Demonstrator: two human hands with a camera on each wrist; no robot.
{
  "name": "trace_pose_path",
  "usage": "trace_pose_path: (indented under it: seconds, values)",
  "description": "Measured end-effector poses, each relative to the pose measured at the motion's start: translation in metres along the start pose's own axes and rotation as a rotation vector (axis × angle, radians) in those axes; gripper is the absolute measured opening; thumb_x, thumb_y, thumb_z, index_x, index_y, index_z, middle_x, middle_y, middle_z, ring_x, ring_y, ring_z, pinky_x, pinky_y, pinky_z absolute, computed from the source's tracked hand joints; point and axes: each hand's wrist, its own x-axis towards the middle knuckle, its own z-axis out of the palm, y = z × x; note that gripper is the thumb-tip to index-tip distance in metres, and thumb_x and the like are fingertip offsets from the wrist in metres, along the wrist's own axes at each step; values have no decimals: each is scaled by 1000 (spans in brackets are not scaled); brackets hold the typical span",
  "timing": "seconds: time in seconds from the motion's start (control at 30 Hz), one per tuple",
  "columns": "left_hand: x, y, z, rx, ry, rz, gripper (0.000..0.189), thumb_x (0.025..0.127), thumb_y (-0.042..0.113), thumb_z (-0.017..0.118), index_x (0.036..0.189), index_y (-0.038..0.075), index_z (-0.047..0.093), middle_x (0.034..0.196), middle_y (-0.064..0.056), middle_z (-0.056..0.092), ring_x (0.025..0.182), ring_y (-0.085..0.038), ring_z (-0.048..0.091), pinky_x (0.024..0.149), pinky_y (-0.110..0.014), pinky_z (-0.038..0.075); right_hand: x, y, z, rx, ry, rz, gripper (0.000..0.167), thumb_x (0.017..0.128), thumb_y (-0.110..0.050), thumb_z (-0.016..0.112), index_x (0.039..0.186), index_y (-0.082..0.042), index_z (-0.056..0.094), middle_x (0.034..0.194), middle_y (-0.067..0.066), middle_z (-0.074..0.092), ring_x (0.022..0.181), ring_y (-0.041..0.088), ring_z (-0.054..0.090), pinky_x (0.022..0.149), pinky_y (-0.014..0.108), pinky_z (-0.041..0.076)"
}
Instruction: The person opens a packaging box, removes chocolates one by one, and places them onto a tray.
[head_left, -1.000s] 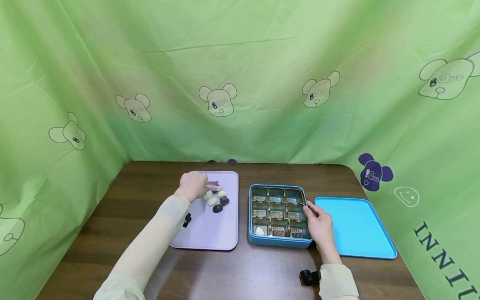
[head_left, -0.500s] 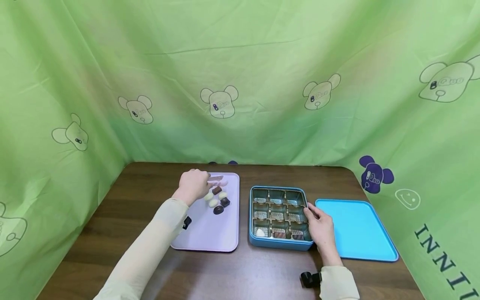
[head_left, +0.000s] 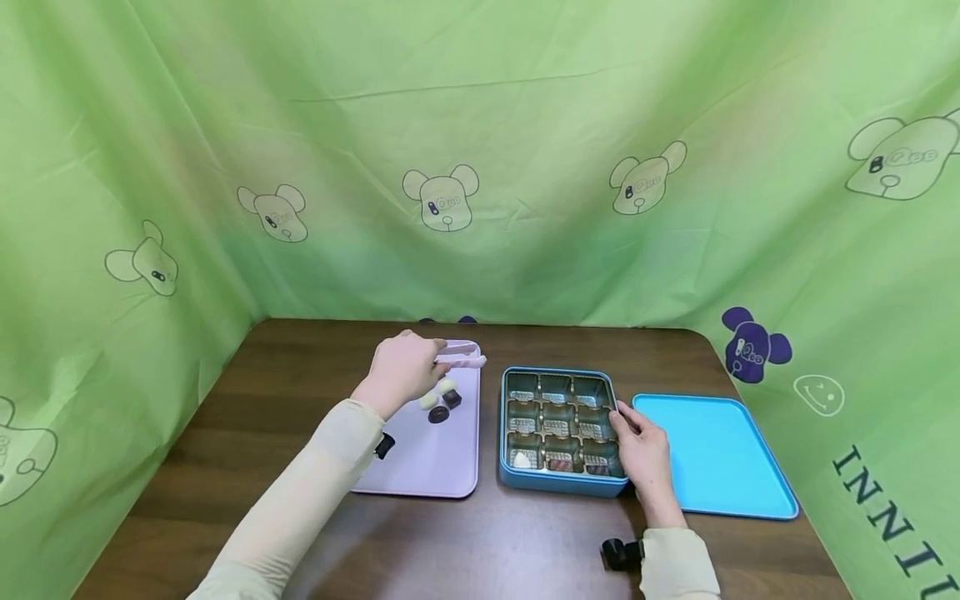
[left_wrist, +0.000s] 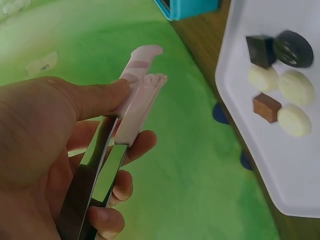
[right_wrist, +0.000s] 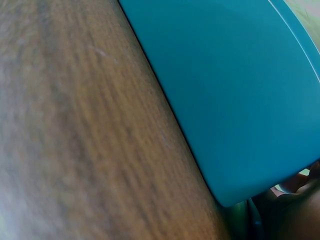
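My left hand (head_left: 405, 371) grips metal tongs with pink paw-shaped tips (head_left: 461, 361), raised over the far end of the lilac tray (head_left: 420, 467). In the left wrist view the tips (left_wrist: 145, 85) stand close together, with no chocolate showing between them. Several white, brown and dark chocolates (left_wrist: 295, 87) lie on the tray. My right hand (head_left: 643, 454) holds the right side of the blue box (head_left: 558, 482), thumb at its rim. Inside is a divided insert; its front row holds a white piece (head_left: 521, 460), a brown one (head_left: 559, 465) and a dark one (head_left: 597, 469).
A bright blue lid (head_left: 720, 454) lies on the brown wooden table (head_left: 480, 550), right of the box. Green curtain (head_left: 480, 100) printed with bear heads hangs behind the table and along both sides.
My left hand has lifted the tongs from among the chocolates and moved them slightly right and toward the tray's far edge. The right hand has stayed at the box.
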Motion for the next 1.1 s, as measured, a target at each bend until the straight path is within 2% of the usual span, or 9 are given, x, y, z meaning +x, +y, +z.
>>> trace_pose_path:
  seconds: [0.13, 0.2, 0.47, 0.8, 1.0, 1.1]
  values:
    - [-3, 9, -9, -13, -6, 38, 33, 96, 43, 67, 120, 23, 73, 87, 2, 73, 90, -23, 67, 60, -42, 54, -1, -1, 0, -3, 1, -3, 51, 106, -35, 53, 146, -5, 53, 143, 24, 55, 126, 32, 54, 79, 16, 41]
    - [-4, 12, -12, -27, 5, 60, 32, 96, 43, 68, 119, 22, 73, 87, 1, 73, 88, -23, 67, 60, -41, 53, -1, -1, 0, -3, 0, -1, 51, 106, -35, 53, 146, -5, 53, 143, 24, 55, 126, 31, 55, 77, 13, 40]
    - [-10, 23, -18, -66, 34, 131, 32, 94, 42, 71, 119, 22, 73, 84, 3, 72, 80, -20, 61, 56, -36, 49, -1, -1, -1, 5, 3, -2, 49, 105, -33, 54, 146, -4, 53, 143, 24, 54, 126, 30, 54, 79, 14, 39]
    - [-19, 36, -26, -70, 68, 195, 25, 94, 42, 71, 110, 23, 73, 75, 4, 69, 75, -20, 62, 51, -36, 47, 1, -1, 0, 10, 14, -11, 49, 105, -35, 55, 144, -5, 55, 140, 23, 57, 120, 29, 57, 73, 9, 40]
    - [-25, 45, -25, -18, 48, 259, 34, 93, 43, 72, 120, 23, 74, 82, 2, 73, 78, -21, 64, 51, -37, 50, 0, -1, -1, 19, 12, -9, 50, 105, -35, 55, 144, -4, 55, 140, 24, 57, 119, 29, 57, 71, 7, 39]
    - [-29, 50, -25, 5, 23, 288, 32, 92, 43, 73, 118, 24, 74, 83, 3, 73, 78, -20, 63, 52, -37, 50, 0, -1, -1, 20, 10, -7, 50, 105, -35, 55, 145, -4, 55, 141, 24, 56, 120, 29, 57, 71, 7, 38]
